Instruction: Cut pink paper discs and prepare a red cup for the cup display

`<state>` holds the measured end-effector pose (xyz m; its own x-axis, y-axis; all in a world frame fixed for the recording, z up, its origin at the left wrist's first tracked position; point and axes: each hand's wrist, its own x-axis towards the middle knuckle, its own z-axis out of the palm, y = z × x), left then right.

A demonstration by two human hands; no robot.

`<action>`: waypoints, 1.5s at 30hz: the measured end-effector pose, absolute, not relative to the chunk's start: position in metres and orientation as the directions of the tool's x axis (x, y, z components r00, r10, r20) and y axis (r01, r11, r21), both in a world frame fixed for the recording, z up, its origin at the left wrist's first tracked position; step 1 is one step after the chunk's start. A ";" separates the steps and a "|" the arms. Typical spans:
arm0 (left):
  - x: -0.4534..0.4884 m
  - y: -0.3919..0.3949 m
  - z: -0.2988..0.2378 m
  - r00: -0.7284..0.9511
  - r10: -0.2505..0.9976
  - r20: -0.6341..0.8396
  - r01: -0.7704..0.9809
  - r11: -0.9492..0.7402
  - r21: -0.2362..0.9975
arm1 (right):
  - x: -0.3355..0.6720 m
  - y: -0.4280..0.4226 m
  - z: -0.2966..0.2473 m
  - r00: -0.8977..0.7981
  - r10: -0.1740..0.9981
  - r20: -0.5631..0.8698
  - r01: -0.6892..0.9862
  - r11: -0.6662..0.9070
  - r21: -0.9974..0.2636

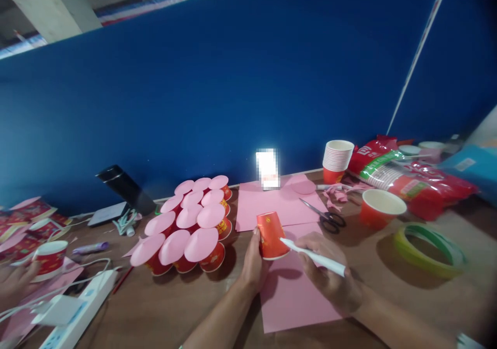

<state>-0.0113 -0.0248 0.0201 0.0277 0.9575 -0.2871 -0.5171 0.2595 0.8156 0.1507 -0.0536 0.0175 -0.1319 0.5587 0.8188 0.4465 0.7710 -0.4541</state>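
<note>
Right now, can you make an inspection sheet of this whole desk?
Surface: brown tabletop.
Job's things: tilted red paper cup, white pen, pink paper sheet, rows of pink-topped cups.
Clutter: black-handled scissors, yellow-green tape roll, stacked paper cups.
Hands: left hand holds the cup; right hand holds the pen, tip at the cup's side, contact unclear.
Cables: bundled cable and wired power strip, left.
Surroundings: blue partition behind; another person's hand, far left.
</note>
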 end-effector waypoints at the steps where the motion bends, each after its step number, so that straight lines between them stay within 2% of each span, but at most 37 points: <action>1: -0.012 -0.025 0.019 0.016 0.956 -0.294 -0.527 0.258 0.810 | 0.150 -0.054 0.016 -0.141 0.557 0.818 0.432 0.778 -0.456; 4: -0.014 -0.021 0.009 0.013 0.957 -0.291 -0.561 0.248 0.790 | 0.148 -0.055 0.013 -0.138 0.554 0.821 0.399 0.790 -0.466; 7: -0.014 -0.016 -0.001 0.150 0.938 -0.311 -0.612 0.335 0.716 | 0.148 -0.055 0.012 -0.133 0.560 0.818 0.395 0.787 -0.474; 9: -0.013 -0.016 -0.002 0.185 0.934 -0.305 -0.615 0.351 0.706 | 0.148 -0.055 0.011 -0.143 0.563 0.814 0.388 0.789 -0.477; 20: -0.009 -0.028 0.031 0.026 0.970 -0.241 -0.516 0.220 0.828 | 0.150 -0.051 0.002 -0.178 0.538 0.824 0.374 0.812 -0.449; 30: -0.010 -0.018 -0.003 0.163 0.972 -0.169 -0.598 0.233 0.767 | 0.151 -0.051 0.000 -0.181 0.561 0.808 0.392 0.794 -0.463; 45: -0.009 -0.019 -0.003 0.163 0.974 -0.155 -0.617 0.223 0.755 | 0.149 -0.051 0.007 -0.175 0.552 0.815 0.438 0.785 -0.438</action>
